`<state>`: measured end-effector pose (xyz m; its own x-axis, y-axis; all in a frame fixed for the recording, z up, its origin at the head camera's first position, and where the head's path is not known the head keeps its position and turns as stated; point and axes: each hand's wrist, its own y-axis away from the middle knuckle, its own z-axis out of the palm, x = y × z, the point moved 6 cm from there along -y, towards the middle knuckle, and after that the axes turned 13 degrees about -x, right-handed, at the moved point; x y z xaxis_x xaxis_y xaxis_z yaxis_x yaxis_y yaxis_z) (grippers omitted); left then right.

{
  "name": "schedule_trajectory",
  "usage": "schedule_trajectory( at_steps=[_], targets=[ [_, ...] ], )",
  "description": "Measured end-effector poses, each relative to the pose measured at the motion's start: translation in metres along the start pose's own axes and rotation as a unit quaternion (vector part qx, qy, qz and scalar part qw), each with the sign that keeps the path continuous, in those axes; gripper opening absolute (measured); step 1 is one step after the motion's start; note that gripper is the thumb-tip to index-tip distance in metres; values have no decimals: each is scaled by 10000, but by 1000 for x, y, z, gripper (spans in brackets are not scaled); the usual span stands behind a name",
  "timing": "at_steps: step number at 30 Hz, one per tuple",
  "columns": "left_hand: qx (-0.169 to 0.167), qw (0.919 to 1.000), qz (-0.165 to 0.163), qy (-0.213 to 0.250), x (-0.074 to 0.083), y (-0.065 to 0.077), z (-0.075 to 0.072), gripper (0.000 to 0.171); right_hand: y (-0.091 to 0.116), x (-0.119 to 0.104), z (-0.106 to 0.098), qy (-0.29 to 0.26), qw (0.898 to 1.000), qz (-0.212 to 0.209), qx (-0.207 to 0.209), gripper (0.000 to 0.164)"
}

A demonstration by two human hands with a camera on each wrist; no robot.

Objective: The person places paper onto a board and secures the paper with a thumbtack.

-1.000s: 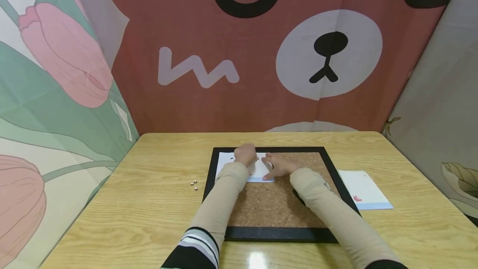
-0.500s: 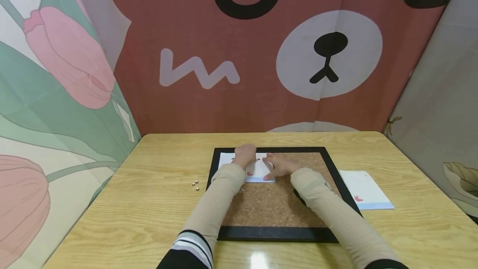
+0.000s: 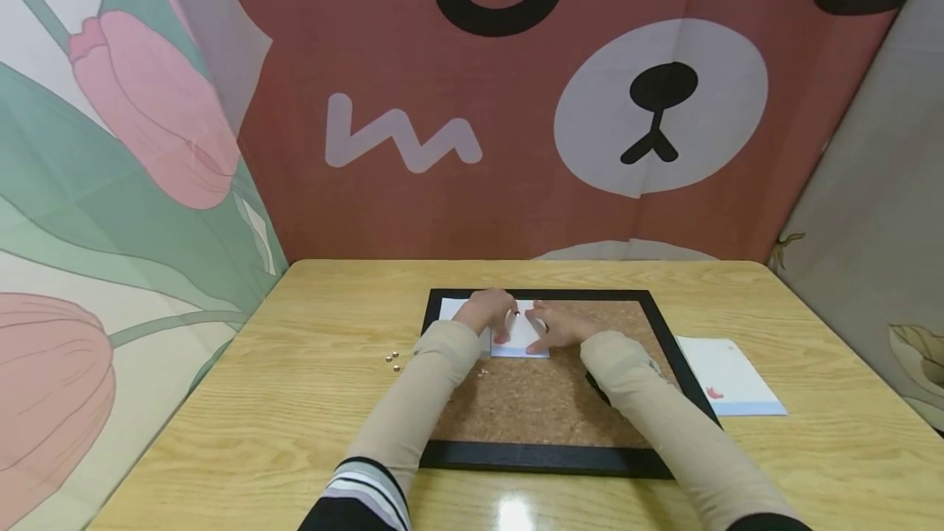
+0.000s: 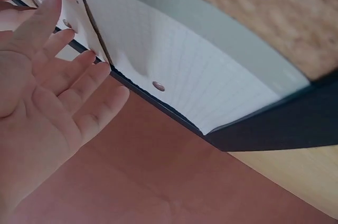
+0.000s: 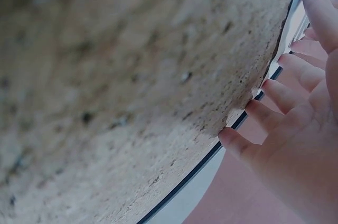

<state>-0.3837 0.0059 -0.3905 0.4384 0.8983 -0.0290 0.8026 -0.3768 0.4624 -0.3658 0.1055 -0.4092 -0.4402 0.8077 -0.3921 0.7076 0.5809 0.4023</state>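
A black-framed corkboard (image 3: 546,408) lies on the table, with two white sheets side by side along its far edge. My left hand (image 3: 485,310) is over the sheets, its fingers loosely extended and the thumb at the right-hand sheet (image 3: 519,334). A round metal thumbtack (image 4: 158,85) sits in the left-hand sheet (image 4: 185,65) near its top. Another thumbtack (image 3: 517,314) is in the right-hand sheet, between my hands. My right hand (image 3: 564,326) rests at that sheet's right side, fingers spread; in the right wrist view its fingertips (image 5: 231,137) touch the board near the frame.
Several loose thumbtacks (image 3: 394,359) lie on the table left of the board. Small shiny bits (image 3: 483,372) lie on the cork by the left forearm. A white notepad (image 3: 726,375) with a blue strip is at the board's right. A dark object (image 3: 596,388) is partly hidden under the right forearm.
My left hand has shifted slightly right and turned, its curled fingers loosening and showing toward the right-hand tack. My right hand stays on the sheet. The whole view has drifted a little.
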Motion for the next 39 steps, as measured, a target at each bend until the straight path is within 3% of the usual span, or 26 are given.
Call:
schedule_trajectory(
  at_steps=[6,11,25,36,39],
  targets=[
    [-164,9996,-7,234,-5,1,5,67,2,-3,0,-71,10000,-59,4,71],
    [-233,9997,13,110,-5,1,6,75,4,-4,0,-102,9999,-40,4,72],
    [-150,9998,-59,80,-3,4,7,75,1,-2,1,-101,9999,-39,-19,72],
    [-87,9999,-122,-80,-3,5,7,75,8,-3,-7,-244,9949,-905,381,63],
    [-122,9998,-130,-81,-1,6,7,75,13,0,-8,-312,9946,-888,441,64]
  ],
)
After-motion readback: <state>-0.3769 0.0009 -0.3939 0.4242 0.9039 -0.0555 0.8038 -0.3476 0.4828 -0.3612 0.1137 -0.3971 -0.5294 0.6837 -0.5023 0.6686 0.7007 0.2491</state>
